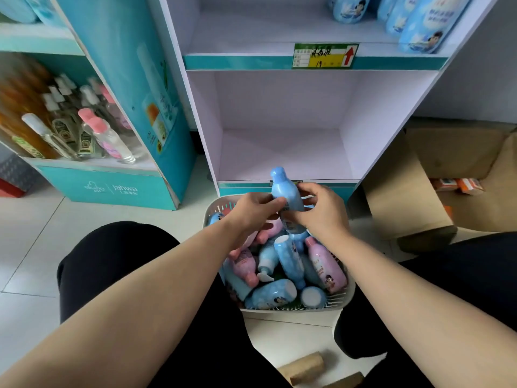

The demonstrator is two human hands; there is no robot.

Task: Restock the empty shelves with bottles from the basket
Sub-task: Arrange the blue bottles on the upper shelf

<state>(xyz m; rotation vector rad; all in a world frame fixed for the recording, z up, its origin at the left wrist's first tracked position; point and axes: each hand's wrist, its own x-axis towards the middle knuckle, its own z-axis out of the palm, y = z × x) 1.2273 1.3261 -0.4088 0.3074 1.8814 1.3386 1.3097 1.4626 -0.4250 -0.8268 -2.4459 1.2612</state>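
So both hands were on the same bottle here. The left hand (256, 210) had its fingers curled against the side, the right hand (319, 211) was wrapped around the lower body from the other side, and between them the blue bottle (286, 196) was lifted clear above the basket (340, 299). Neither hand was spread wide; both were closed onto it.

Orientation: the long axis ran close to upright, tipped a little so the rounded cap end pointed up and slightly left, toward the bottom shelf (282, 152). The base was down, hidden behind the fingers. The label looked turned toward the person, not outward.

What I'd have worried about:
- the smooth plastic body could slide if one hand let go before the other had a proper hold
- the shelf was empty, so nothing would brace the bottle, and setting it down tilted could tip it over
- the pile of pink and blue bottles (285, 264) lay loose in the basket, and a dropped one would land right among them

The upper shelf (251, 29) already had some blue bottles at its right end.
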